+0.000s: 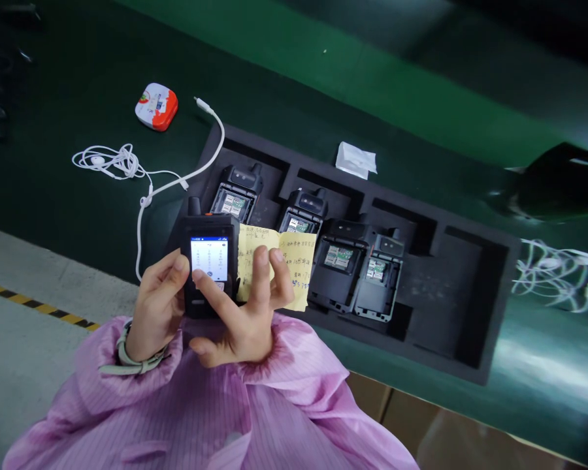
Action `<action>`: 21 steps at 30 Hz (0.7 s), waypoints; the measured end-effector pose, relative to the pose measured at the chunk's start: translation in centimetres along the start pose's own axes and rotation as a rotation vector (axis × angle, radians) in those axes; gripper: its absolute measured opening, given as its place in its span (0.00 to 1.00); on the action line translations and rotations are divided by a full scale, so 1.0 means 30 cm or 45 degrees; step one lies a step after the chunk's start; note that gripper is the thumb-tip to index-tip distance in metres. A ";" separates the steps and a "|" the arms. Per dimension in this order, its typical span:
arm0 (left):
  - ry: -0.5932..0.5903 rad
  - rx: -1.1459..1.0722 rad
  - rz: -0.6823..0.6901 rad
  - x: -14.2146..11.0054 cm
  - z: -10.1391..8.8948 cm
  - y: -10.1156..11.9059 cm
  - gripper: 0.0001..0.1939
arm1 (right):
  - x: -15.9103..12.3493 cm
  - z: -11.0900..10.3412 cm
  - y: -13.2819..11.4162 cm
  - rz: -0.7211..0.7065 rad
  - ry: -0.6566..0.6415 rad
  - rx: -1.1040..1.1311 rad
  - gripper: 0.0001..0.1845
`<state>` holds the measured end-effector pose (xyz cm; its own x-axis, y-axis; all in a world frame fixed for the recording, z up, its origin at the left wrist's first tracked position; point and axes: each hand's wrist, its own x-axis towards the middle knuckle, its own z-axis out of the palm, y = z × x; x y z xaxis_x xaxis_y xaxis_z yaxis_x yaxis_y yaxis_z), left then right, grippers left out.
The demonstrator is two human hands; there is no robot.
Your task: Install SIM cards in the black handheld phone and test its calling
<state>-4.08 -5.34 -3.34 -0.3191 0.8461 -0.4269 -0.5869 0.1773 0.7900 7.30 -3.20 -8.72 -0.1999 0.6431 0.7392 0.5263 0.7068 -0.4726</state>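
My left hand (157,303) is wrapped round a black handheld radio-phone (210,261) with a lit screen, held upright near my chest. My right hand (245,307) touches the screen with its index fingertip, while its other fingers pinch a yellow handwritten note (294,267) beside the device. Just behind, a black foam tray (451,307) holds several similar black devices (340,271) lying with their backs open.
The tray lies on a green conveyor belt (396,85). A white cable (127,163), a red-and-white small tin (157,106) and a small clear bag (355,160) lie on the belt. More white cables (553,274) are at the right. Grey floor with hazard tape (34,303) is at left.
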 end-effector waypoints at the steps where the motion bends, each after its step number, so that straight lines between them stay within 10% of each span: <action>1: -0.002 0.008 -0.004 0.000 -0.001 -0.001 0.12 | 0.000 -0.001 0.000 0.027 0.057 0.014 0.31; 11: -0.017 0.056 -0.008 0.009 -0.002 -0.003 0.14 | 0.001 0.000 0.006 0.142 0.240 0.104 0.29; 21: 0.017 0.016 -0.032 0.010 -0.002 -0.007 0.15 | 0.011 -0.008 0.004 0.075 0.092 -0.037 0.29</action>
<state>-4.10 -5.14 -3.65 -0.3145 0.8347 -0.4522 -0.5852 0.2046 0.7846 7.50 -2.96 -8.42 -0.1086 0.6595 0.7438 0.5597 0.6590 -0.5025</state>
